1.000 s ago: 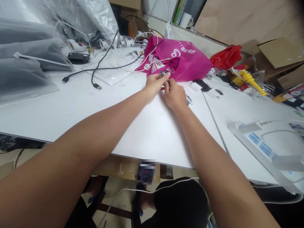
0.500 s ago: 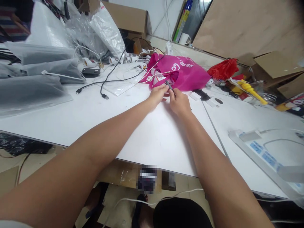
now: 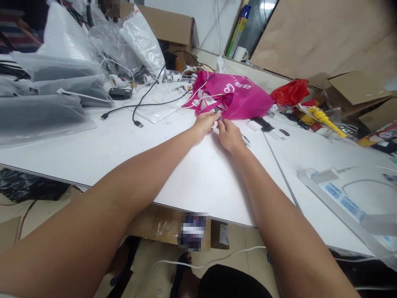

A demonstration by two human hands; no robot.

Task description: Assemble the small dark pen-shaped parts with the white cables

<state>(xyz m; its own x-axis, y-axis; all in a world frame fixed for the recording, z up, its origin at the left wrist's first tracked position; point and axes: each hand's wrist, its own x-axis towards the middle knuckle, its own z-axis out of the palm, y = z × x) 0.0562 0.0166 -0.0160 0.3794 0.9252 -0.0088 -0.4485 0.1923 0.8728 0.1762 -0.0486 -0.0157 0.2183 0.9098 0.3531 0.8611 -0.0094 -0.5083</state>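
Both hands meet over the white table (image 3: 186,174), just in front of a pink cloth bag (image 3: 248,97). My left hand (image 3: 204,123) is closed, with its fingertips on a small dark grey object (image 3: 218,114). My right hand (image 3: 229,134) is closed too, thumb and fingers pinching the lower end of that same object. Fingers cover most of it, so its kind does not show. A thin silvery piece (image 3: 246,140) sticks out beside my right wrist; I cannot tell whether it is held or lies on the table.
Two black cable plugs (image 3: 138,123) lie left of the hands. Grey plastic bags (image 3: 46,111) fill the left side. On the right are a red plastic bag (image 3: 290,93), a yellow tool-like item (image 3: 327,120) and a white power strip (image 3: 338,198). Open cardboard boxes (image 3: 356,89) stand behind.
My right hand has shifted slightly left and turned, and less of the dark grey object shows. The silvery piece beside the right wrist is more exposed.
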